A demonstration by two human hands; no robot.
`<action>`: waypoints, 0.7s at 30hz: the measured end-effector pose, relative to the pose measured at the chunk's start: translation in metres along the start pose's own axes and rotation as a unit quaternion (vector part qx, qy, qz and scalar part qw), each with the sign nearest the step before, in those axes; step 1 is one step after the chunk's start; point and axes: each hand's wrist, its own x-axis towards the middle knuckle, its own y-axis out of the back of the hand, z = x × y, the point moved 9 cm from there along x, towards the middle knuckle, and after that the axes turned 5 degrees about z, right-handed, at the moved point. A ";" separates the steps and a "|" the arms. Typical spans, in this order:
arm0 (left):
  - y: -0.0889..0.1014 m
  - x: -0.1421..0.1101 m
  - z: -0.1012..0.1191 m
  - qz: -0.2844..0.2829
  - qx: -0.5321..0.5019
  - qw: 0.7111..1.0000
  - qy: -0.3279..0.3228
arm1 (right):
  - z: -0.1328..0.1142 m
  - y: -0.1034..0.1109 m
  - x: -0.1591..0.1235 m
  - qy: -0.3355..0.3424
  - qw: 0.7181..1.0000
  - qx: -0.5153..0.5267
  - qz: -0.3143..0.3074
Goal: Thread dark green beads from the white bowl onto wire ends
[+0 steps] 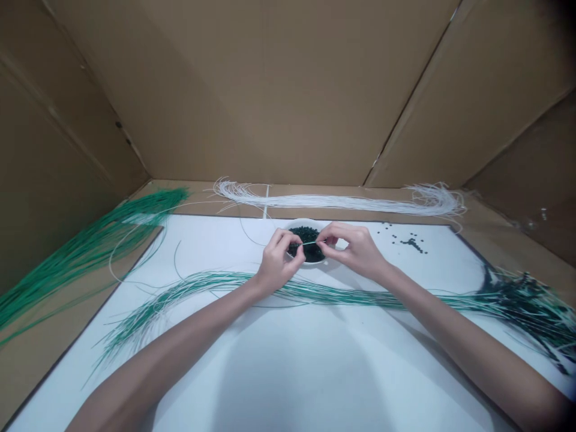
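Centrally, the left hand (279, 261) and right hand (347, 249), grips closed, pinch a thin white strand (308, 242) above a white bowl (300, 222) of dark green beads (310, 235).

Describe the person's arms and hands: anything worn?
The left forearm and right forearm are bare up to where they leave the view: no sleeves, watch, band or markings. The left hand and right hand wear no gloves or visible rings.
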 end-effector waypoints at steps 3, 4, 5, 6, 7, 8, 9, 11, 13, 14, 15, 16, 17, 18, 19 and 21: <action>0.002 0.001 -0.004 0.007 -0.002 1.000 0.024 | 0.001 0.002 0.001 -0.004 1.000 -0.001 -0.006; 0.002 0.001 -0.004 0.008 -0.004 1.000 0.028 | 0.002 0.002 0.001 -0.004 1.000 -0.004 -0.009; 0.003 0.001 -0.004 0.008 -0.007 1.000 0.029 | 0.002 0.002 0.001 -0.005 1.000 -0.007 -0.011; 0.003 0.001 -0.004 0.008 -0.008 1.000 0.029 | 0.002 0.001 0.001 -0.007 1.000 -0.010 -0.014; 0.003 0.001 -0.003 0.004 -0.009 1.000 0.026 | 0.002 0.001 0.001 -0.008 1.000 -0.010 -0.015; 0.002 0.001 -0.001 -0.002 -0.009 1.000 0.021 | 0.002 0.001 0.001 -0.010 1.000 -0.009 -0.015; 0.001 0.001 0.000 -0.009 -0.009 1.000 0.015 | 0.002 0.000 0.001 -0.011 1.000 -0.006 -0.015; -0.001 0.001 0.003 -0.025 -0.008 1.000 0.001 | 0.000 0.000 0.002 -0.008 1.000 0.000 -0.012; -0.003 0.001 0.005 -0.033 -0.002 0.999 -0.013 | -0.001 0.000 0.004 -0.004 1.000 0.003 -0.011; -0.003 0.001 0.005 -0.031 0.003 0.999 -0.017 | 0.000 -0.001 0.005 -0.005 1.000 0.002 -0.015; -0.003 0.001 0.005 -0.027 0.008 0.999 -0.019 | 0.002 -0.003 0.006 -0.010 1.000 -0.004 -0.024; -0.002 0.001 0.003 -0.021 0.014 1.000 -0.015 | 0.005 -0.006 0.007 -0.018 0.999 -0.014 -0.037; -0.001 0.002 0.001 -0.013 0.022 1.000 -0.008 | 0.009 -0.010 0.008 -0.028 0.998 -0.029 -0.057; 0.000 0.002 -0.002 -0.006 0.029 1.000 0.002 | 0.014 -0.015 0.008 -0.037 0.995 -0.050 -0.082; 0.001 0.003 -0.004 0.000 0.035 0.999 0.012 | 0.018 -0.021 0.009 -0.044 0.990 -0.072 -0.109; 0.002 0.003 -0.008 0.009 0.044 0.998 0.031 | 0.024 -0.033 0.009 -0.045 0.980 -0.114 -0.158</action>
